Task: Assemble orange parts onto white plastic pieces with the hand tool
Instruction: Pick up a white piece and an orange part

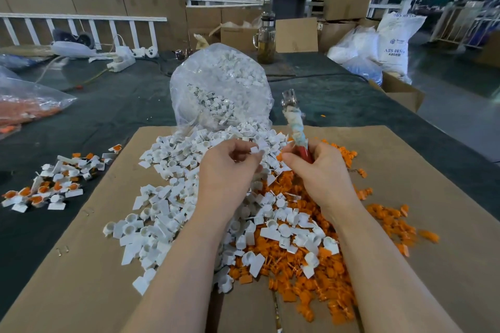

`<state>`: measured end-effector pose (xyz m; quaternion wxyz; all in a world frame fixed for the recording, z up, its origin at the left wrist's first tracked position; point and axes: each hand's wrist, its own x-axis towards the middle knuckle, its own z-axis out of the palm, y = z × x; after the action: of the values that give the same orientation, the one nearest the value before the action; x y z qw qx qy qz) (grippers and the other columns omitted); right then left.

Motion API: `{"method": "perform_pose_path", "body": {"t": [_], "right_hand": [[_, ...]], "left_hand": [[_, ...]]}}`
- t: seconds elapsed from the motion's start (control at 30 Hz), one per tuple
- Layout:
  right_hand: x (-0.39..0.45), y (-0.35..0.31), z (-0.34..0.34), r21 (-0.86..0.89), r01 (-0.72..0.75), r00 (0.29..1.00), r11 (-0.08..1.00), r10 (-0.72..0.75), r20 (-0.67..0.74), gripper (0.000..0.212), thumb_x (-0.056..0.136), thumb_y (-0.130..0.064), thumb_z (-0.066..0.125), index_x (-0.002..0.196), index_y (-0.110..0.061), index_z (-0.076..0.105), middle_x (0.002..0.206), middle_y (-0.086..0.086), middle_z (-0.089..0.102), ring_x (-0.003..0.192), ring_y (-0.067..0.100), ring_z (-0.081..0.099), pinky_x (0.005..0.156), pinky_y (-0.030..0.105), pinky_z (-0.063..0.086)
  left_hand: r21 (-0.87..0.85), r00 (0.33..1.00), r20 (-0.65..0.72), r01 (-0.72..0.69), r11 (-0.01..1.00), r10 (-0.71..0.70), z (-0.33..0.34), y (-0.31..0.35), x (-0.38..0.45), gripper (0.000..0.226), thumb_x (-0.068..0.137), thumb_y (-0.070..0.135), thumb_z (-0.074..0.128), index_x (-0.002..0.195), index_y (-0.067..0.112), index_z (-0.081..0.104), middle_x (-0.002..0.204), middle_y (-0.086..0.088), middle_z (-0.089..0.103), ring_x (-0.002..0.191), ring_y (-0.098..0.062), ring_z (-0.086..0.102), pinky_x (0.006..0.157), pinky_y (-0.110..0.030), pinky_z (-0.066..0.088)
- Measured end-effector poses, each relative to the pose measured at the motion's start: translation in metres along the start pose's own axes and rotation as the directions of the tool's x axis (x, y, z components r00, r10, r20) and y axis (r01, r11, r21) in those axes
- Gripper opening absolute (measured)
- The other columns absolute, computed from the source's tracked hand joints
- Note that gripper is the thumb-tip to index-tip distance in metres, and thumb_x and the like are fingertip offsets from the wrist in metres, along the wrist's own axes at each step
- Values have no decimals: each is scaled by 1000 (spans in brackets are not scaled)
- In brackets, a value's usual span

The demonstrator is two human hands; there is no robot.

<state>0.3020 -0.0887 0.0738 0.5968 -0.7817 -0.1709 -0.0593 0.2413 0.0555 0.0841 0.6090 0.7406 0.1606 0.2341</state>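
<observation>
My left hand (228, 167) pinches a small white plastic piece (255, 149) between thumb and fingertips above the heap. My right hand (315, 170) grips the hand tool (296, 130), a small hammer with a red handle, cloth wrapping and a metal head pointing up and away. Loose white plastic pieces (167, 213) lie in a heap on the left of the cardboard. Orange parts (311, 273) are piled on the right. Whether an orange part sits between my fingers is hidden.
A clear bag of white pieces (220, 84) spills onto the cardboard sheet (89, 265). Finished white-and-orange pieces (46, 186) lie at the left on the dark table cover. A bag of orange parts (24, 108) sits far left. A glass jar (266, 40) and boxes stand behind.
</observation>
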Motion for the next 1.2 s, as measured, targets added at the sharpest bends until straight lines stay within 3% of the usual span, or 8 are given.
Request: {"method": "perform_pose_path", "body": {"t": [0.1,0.23,0.43,0.67,0.87,1.2], "right_hand": [[-1,-3,2,45,50,999,998,-50,-7,17,84,-18,75,93,-27,64,68,-32,62,63,-11,59,57,5,43],[-2,-6,3,98,102,994,990,-99,-44,22,82,-15,77,98,-24,66,78,-29,67,70,-10,63,63,7,48],[-6,-8,6,24,189,979,982,-186,-79,18,83,-13,75,99,-18,70,79,-21,68,80,-9,64,70,5,47],[-7,-9,9,-9,246,964,969,-245,-100,19,85,-12,74,102,-9,69,75,-18,62,67,-11,58,62,6,45],[-8,-11,11,-65,248,958,967,-255,-131,20,85,-17,75,103,-19,68,84,-16,67,78,-6,63,68,7,47],[-9,-13,12,-90,245,953,965,-257,-161,17,83,-19,75,97,-23,66,80,-16,65,79,-2,63,68,9,48]], "left_hand": [[-159,997,12,73,985,-72,-2,2,0,9,83,14,79,85,15,70,67,2,74,67,-11,74,62,-22,57],[-262,995,32,99,960,-94,-4,5,-2,9,82,8,79,80,9,70,68,-3,74,68,-16,75,58,-18,55],[-245,993,75,106,964,-90,0,6,-5,8,83,10,78,84,4,72,71,-8,75,70,-18,75,60,-22,58],[-283,987,106,145,948,-120,-1,8,-6,8,80,9,80,80,7,72,70,-7,75,67,-17,75,56,-20,56],[-313,989,111,129,941,-98,1,9,-7,6,81,7,79,79,7,73,70,-8,75,67,-18,75,56,-18,54],[-286,996,93,43,957,-17,2,9,-8,8,77,10,82,80,8,74,70,-7,75,69,-19,75,59,-19,56]]}}
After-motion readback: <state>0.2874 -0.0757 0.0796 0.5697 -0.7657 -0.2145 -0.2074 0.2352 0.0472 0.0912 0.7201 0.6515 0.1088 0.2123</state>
